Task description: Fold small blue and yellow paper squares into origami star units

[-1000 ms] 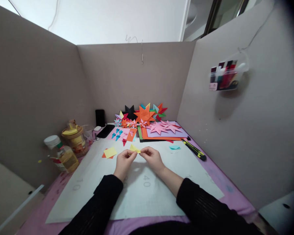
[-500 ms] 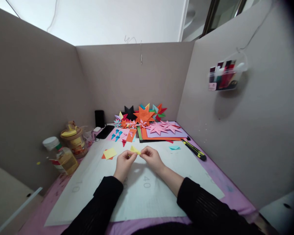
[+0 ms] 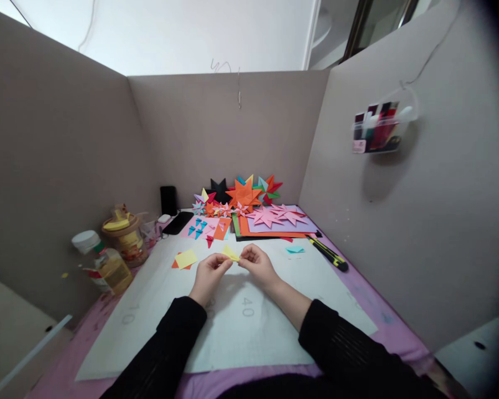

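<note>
A small folded yellow paper [image 3: 230,253] is held just above the white sheet [image 3: 241,343], in the middle of the view. My left hand [image 3: 210,274] pinches its left end between thumb and fingers. At its right end, my right hand [image 3: 259,268] grips it in the same way. The fingertips of both hands almost meet and hide its lower edge. Left of my left hand, a flat yellow square [image 3: 186,259] lies over an orange piece [image 3: 176,264]. A folded turquoise piece [image 3: 295,250] rests on the sheet to the right.
Paper stars [image 3: 244,194] stand at the back, behind stacked coloured sheets [image 3: 258,235]. A yellow-black cutter [image 3: 328,254] lies at right. On the left are a bottle [image 3: 114,271], a tub [image 3: 127,238] and a black phone [image 3: 178,223]. Small blue folded pieces [image 3: 198,234] lie near the phone.
Both hands keep their pinch on the yellow paper and have barely moved. The whole view has shifted very slightly.
</note>
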